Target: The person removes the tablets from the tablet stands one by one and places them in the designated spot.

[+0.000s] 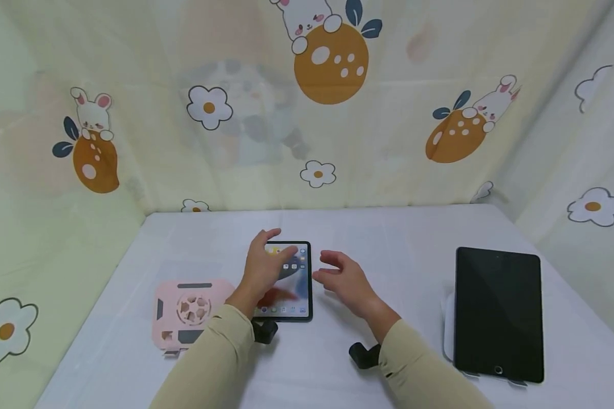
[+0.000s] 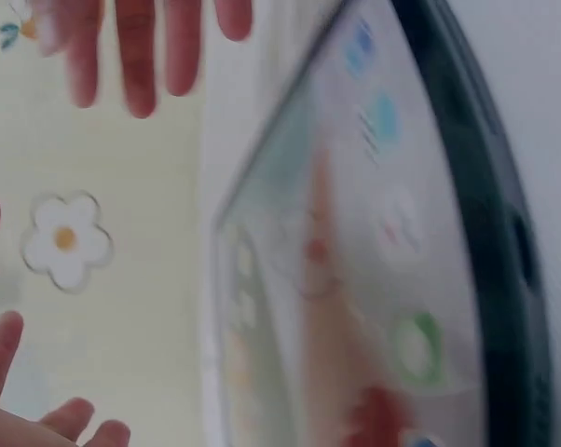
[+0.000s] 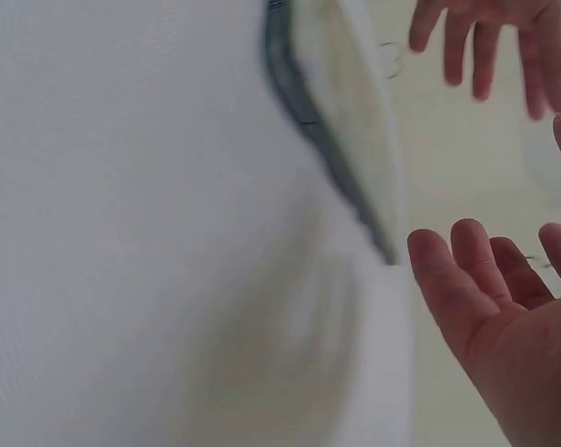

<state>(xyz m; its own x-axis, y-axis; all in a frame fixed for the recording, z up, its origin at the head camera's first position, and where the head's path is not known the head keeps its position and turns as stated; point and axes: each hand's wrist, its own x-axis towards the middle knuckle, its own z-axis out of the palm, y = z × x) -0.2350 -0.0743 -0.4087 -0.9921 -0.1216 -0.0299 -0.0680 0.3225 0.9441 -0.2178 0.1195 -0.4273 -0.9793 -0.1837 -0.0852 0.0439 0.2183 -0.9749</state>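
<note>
A lit tablet with a dark frame and app icons lies on the white table. My left hand hovers over its left side, thumb and fingers spread apart, and hides part of the screen. Just off the tablet's right edge is my right hand, its fingers loosely bent with nothing between them. In the right wrist view the right hand's fingers show near a corner of the tablet. The pink case, with grey pads and a round cut-out pattern, lies left of the tablet, partly behind the left forearm.
At the right, a black tablet with a dark screen leans on a white stand. A patterned curtain hangs behind the table and along its sides. Black wrist cameras hang under both wrists.
</note>
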